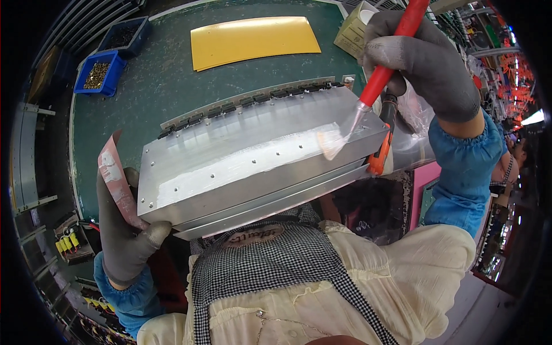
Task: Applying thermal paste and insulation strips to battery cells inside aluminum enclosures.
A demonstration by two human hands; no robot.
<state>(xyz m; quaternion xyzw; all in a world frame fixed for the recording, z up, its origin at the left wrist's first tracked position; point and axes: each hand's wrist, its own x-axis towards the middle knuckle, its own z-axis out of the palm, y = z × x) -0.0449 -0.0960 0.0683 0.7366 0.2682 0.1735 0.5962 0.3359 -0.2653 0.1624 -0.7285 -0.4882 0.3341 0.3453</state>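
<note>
A grey-gloved hand, my right hand [422, 63], is closed around the red handle of a paintbrush [397, 43]. Its pale bristles touch a band of white paste [253, 161] on top of a long aluminium block [322, 112]. Small screw holes show through the band. Along the block's far side runs a row of black components [247, 102] on a narrow strip. My left hand [129, 238], also gloved, grips the block's left end, thumb at the near corner. Between that hand and the block stands a pinkish strip [119, 187] smeared with white; how it is held is partly hidden.
On the green tabletop [155, 86] lie yellow sheets [253, 43] at the back. A blue bin [100, 75] of small brass-coloured parts and a darker bin [123, 37] stand back left. An orange-and-black tool [382, 146] lies by the block's right end, beside clear plastic [414, 109].
</note>
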